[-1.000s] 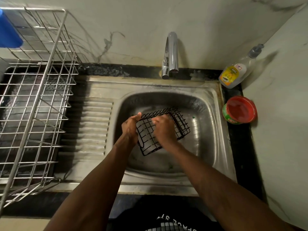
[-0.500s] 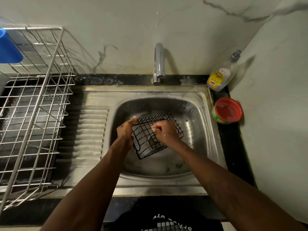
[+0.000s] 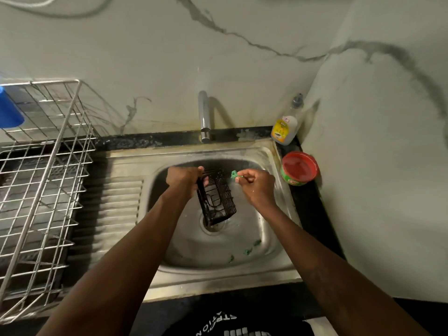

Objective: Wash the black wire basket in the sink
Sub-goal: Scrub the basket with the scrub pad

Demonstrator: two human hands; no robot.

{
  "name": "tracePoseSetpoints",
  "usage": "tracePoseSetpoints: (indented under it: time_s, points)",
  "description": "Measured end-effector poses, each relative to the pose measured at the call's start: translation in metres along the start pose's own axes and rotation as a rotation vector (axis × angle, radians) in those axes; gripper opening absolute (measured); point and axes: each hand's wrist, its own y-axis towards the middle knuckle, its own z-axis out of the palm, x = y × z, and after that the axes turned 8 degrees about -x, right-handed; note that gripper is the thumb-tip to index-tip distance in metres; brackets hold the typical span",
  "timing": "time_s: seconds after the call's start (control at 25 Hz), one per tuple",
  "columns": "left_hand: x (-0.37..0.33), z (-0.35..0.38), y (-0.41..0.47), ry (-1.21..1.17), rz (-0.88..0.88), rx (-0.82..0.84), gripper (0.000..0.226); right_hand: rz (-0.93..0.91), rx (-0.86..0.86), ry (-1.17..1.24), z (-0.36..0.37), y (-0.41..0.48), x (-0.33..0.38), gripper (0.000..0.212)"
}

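The black wire basket (image 3: 217, 197) hangs upright over the drain of the steel sink (image 3: 264, 241), its lower end close to the drain. My left hand (image 3: 184, 178) grips its top edge. My right hand (image 3: 255, 184) is to the right of the basket, apart from it, fingers pinched on a small green scrap of scrubber (image 3: 234, 174). The tap (image 3: 204, 117) stands behind the basin; no water runs from it.
A steel dish rack (image 3: 43, 180) fills the left counter, with a blue thing (image 3: 9, 112) at its far corner. A dish soap bottle (image 3: 286, 127) and a red-lidded tub (image 3: 300, 169) sit right of the sink. Green scraps (image 3: 252, 247) lie in the basin.
The basket has been turned from lying tilted to hanging upright from my left hand. My right hand has left the basket and moved right with a green scrap. The camera has tilted up.
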Motion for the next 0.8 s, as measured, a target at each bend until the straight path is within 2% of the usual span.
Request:
tracePoseSetpoints:
  time_s: [0.16,0.28,0.4,0.56,0.68,0.8]
  points:
    - [-0.003,0.020,-0.012,0.396,0.260,-0.176,0.027,0.043,-0.197,0.047,-0.040,0.019,-0.016,0.014]
    - [-0.008,0.041,-0.022,0.574,0.450,-0.213,0.020,0.068,-0.357,-0.003,-0.067,0.036,-0.029,0.013]
    - [-0.008,0.060,-0.029,0.617,0.554,-0.234,0.010,0.062,-0.500,-0.110,-0.084,0.049,-0.037,0.009]
    - [0.011,0.079,-0.029,0.711,0.605,-0.181,0.011,0.221,-0.377,-0.257,-0.096,0.065,-0.044,0.025]
    - [0.018,0.098,-0.024,0.728,0.619,-0.135,0.015,0.183,-0.362,-0.310,-0.095,0.069,-0.043,0.021]
    - [0.020,0.111,-0.020,0.726,0.601,-0.096,0.017,0.126,-0.390,-0.243,-0.089,0.067,-0.042,0.017]
